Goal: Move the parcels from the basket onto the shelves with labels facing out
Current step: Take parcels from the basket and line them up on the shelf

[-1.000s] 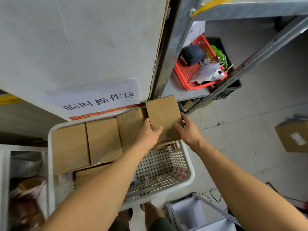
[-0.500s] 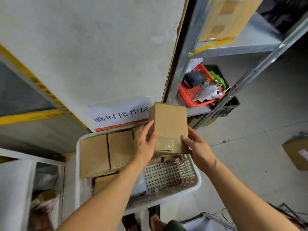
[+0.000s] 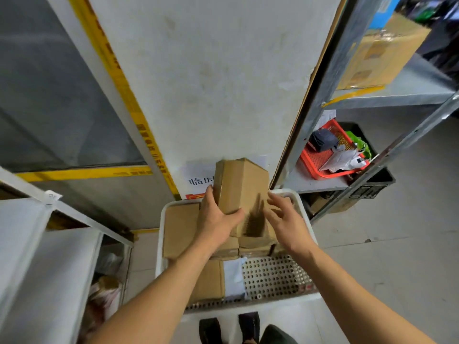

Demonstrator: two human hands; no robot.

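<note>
My left hand [image 3: 218, 217] grips a plain brown cardboard parcel [image 3: 242, 184] by its lower left edge, holding it above the white perforated basket [image 3: 270, 276]. No label shows on the faces I see. My right hand [image 3: 285, 219] hovers just right of the parcel with fingers spread, blurred, not touching it as far as I can tell. Several more brown parcels [image 3: 181, 224] lie in the basket's far half, and another [image 3: 208, 281] lies near its front left beside a pale flat packet [image 3: 233, 274].
A grey metal shelf [image 3: 397, 93] at upper right holds a large taped carton [image 3: 382, 50]. Below it sits a red tray [image 3: 330, 155] of odds and ends. A white rack [image 3: 29, 244] stands at left. A white pillar with a paper sign [image 3: 198, 178] rises behind the basket.
The parcel has risen higher out of the basket and turned. My right hand has come off it and opened. The view has tilted upward, showing more of the shelves.
</note>
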